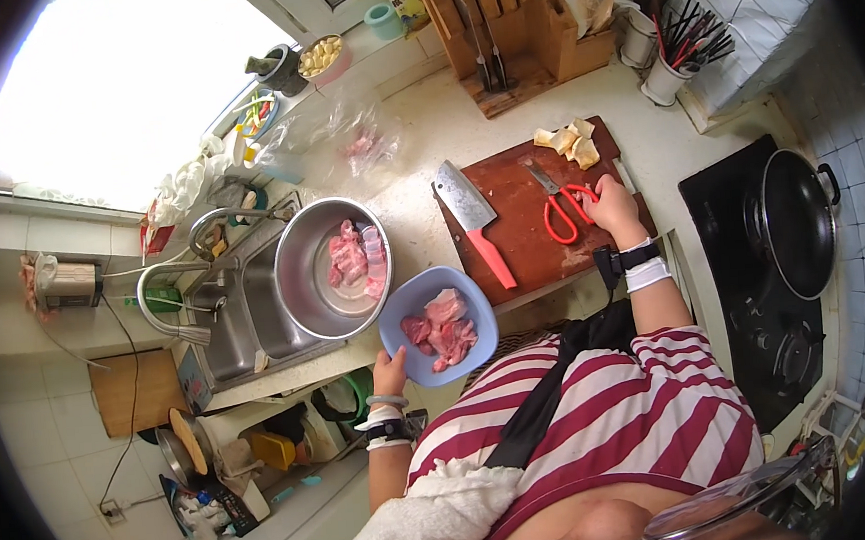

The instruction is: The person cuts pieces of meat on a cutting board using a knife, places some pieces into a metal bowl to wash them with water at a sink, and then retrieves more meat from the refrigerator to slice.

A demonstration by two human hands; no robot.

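My left hand (391, 376) grips the rim of a blue plastic bowl (483, 311) that holds pieces of raw meat (440, 329). My right hand (616, 208) has its fingers at one handle loop of red-handled kitchen scissors (559, 199), over a brown cutting board (519, 166). On the board's left side lies a cleaver (473, 211) with a red handle. Pale yellowish chunks of food (570, 142) sit at the board's far corner. Beside the bowl stands a steel pot (307, 309) with more raw meat (356, 256) inside.
A double steel sink (231, 348) with a faucet (145, 305) is at the left. Clear plastic bags (359, 136) lie behind the pot. A wooden knife block (517, 31) and chopstick holders (667, 80) line the back. On the right, a wok (798, 222) sits on a black gas hob (724, 249).
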